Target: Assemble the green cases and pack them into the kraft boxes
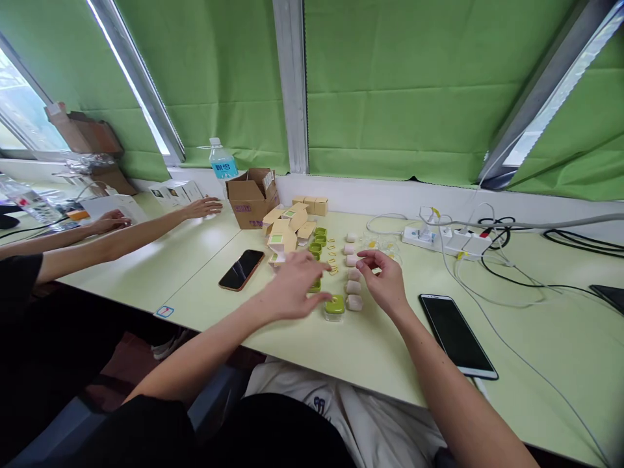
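My left hand (298, 286) hovers over a row of green pieces, fingers apart and slightly blurred, with no held thing visible. Its thumb is close to a small clear box with a green lid (335, 305). One of its fingers reaches toward small yellow clips (333, 268) lying in a line. My right hand (383, 278) has thumb and forefinger brought together beside a column of pale, rounded blocks (353, 286); anything between the fingertips is too small to make out. Several green square pieces (320, 232) extend behind my left hand, partly hidden by it.
Opened small cartons (283, 236) are heaped left of the green pieces, before a brown cardboard box (252, 198). One phone (242, 270) lies left, another phone (458, 335) right. A power strip (446, 240) with cables stands behind. At left, a co-worker's hand (203, 207) rests near white boxes.
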`<act>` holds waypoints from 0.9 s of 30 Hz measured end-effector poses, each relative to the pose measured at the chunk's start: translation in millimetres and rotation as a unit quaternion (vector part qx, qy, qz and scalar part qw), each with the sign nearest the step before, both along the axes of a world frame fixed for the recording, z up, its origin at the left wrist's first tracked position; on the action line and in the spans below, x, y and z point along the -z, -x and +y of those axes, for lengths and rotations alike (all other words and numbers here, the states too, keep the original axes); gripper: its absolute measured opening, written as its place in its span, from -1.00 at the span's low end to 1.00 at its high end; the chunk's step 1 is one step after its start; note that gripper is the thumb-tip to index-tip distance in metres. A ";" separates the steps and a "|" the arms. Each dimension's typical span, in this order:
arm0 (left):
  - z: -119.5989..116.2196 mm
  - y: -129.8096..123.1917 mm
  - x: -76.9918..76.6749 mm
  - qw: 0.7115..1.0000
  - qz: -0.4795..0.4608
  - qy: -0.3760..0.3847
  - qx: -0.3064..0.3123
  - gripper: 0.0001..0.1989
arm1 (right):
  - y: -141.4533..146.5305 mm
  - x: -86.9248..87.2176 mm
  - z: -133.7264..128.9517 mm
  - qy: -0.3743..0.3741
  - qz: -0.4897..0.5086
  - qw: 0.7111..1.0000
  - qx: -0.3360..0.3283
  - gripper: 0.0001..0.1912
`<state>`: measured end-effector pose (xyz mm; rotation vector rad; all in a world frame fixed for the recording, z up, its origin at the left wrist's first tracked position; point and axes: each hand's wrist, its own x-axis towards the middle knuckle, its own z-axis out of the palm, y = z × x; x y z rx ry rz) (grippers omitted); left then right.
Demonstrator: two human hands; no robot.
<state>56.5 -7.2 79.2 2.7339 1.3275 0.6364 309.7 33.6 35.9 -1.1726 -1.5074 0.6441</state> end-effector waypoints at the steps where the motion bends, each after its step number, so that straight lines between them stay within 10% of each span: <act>1: -4.7 -10.4 6.0 0.999 0.022 0.015 0.028 -0.46 | 0.0 -0.3 -0.9 -0.002 -0.011 1.000 0.005 -0.64; 7: -5.2 -34.0 30.8 0.993 0.072 0.063 0.075 -0.58 | 0.8 -0.5 -3.0 -0.014 -0.051 0.998 0.027 -0.70; 12: 15.0 -32.2 21.3 0.977 -0.166 0.131 0.036 -0.61 | 0.3 -3.3 -6.6 -0.056 -0.016 0.997 0.045 -0.71; 20: 52.1 -70.6 13.1 0.686 -0.602 0.407 0.029 -0.45 | 6.6 1.9 -10.8 -0.234 -0.126 0.964 -0.015 -0.41; 27: 43.5 -88.5 16.3 0.531 -0.704 0.471 0.011 -0.70 | 7.0 14.8 -1.3 -0.268 -0.203 0.942 0.023 -0.52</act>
